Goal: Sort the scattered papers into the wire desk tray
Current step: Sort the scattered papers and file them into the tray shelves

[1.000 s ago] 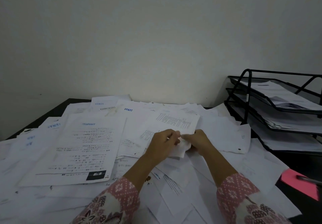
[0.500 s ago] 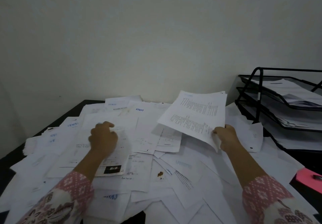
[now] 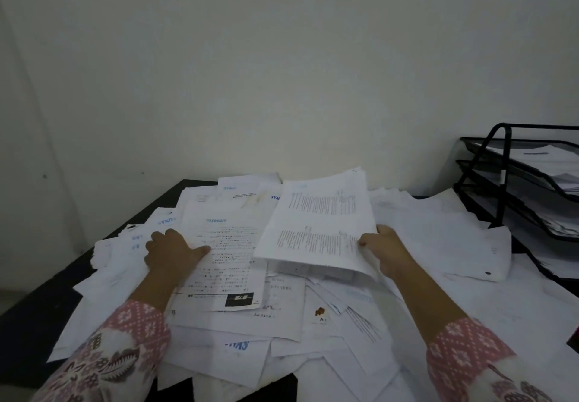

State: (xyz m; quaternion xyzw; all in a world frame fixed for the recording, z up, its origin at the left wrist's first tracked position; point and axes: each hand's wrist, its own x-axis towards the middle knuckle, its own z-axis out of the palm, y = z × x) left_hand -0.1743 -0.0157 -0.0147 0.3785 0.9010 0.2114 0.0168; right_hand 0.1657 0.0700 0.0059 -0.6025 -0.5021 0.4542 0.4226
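While loose papers (image 3: 313, 317) cover the worktop (image 3: 37, 323), the wire desk tray (image 3: 517, 182) sits far right, nearer the right hand (image 3: 383, 249). That hand's fingers pinch a stapled printed sheaf (image 3: 319, 226) by its right edge, long axis pointing away, lifted above the pile. Left hand (image 3: 170, 249) presses flat on a printed sheet (image 3: 222, 254), fingers relaxed.

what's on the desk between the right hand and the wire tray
In the head view, loose white papers cover the whole stretch between the right hand and the black wire tray, including a stapled sheaf lying by the tray's foot.
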